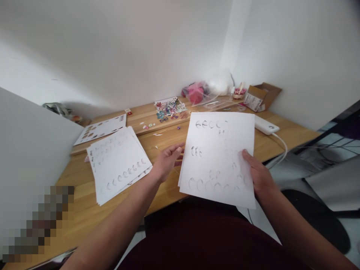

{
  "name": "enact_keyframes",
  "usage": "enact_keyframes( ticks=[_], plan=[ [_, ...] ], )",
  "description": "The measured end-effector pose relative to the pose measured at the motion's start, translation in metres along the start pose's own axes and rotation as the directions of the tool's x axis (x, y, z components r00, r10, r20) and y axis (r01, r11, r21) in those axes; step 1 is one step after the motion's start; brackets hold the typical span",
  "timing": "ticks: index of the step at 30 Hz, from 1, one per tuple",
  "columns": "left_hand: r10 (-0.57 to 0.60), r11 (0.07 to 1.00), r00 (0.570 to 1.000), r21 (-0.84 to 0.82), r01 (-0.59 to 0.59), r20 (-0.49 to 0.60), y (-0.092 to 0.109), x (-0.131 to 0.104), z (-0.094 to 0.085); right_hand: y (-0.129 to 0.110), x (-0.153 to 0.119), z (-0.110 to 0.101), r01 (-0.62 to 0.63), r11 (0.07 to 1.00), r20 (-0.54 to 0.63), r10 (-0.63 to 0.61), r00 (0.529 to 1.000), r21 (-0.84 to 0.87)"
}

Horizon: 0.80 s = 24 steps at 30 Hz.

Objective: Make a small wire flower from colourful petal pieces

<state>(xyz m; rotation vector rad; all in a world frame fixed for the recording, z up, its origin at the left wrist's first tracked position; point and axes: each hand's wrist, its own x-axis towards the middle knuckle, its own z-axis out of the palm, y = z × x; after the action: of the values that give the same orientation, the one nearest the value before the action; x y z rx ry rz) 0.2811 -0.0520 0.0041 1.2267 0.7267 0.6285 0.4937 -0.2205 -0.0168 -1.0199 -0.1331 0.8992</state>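
A light wooden table (pixel 84 191) runs along the white wall. On its left lies a fanned stack of white punched paper sheets (pixel 116 165), another punched white sheet (pixel 101 128) behind it. Farther back sit a colourful sticker sheet (pixel 169 108), a pink bagged bundle (pixel 196 92), an open brown cardboard box (pixel 262 96) and a white power bank (pixel 266 125).

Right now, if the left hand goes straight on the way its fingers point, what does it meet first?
Likely the left edge of the white punched-out paper sheet that the right hand holds; the left hand is open and points right at it, depth uncertain.
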Motion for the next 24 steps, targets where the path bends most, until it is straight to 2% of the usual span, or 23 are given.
enact_keyframes(
  ticks=[4,14,19,24],
  plan=[
    [0.058,0.998,0.998,-0.003,-0.058,-0.024,-0.001,-0.016,-0.003,0.0,-0.005,0.004,0.008,1.0,0.033,-0.008,0.999,-0.019],
    [0.098,0.995,0.982,-0.017,-0.102,-0.161,-0.016,-0.035,-0.014,0.008,-0.008,0.013,-0.031,0.995,0.024,0.033,0.999,-0.098],
    [0.143,0.989,0.973,-0.014,-0.148,-0.182,-0.013,-0.044,-0.015,0.011,-0.007,0.015,-0.05,0.989,0.04,0.056,0.998,-0.139],
    [0.16,0.986,0.974,-0.027,-0.167,-0.158,-0.015,-0.048,-0.018,0.011,-0.011,0.019,-0.089,0.987,0.033,0.094,0.995,-0.133]
  ],
)
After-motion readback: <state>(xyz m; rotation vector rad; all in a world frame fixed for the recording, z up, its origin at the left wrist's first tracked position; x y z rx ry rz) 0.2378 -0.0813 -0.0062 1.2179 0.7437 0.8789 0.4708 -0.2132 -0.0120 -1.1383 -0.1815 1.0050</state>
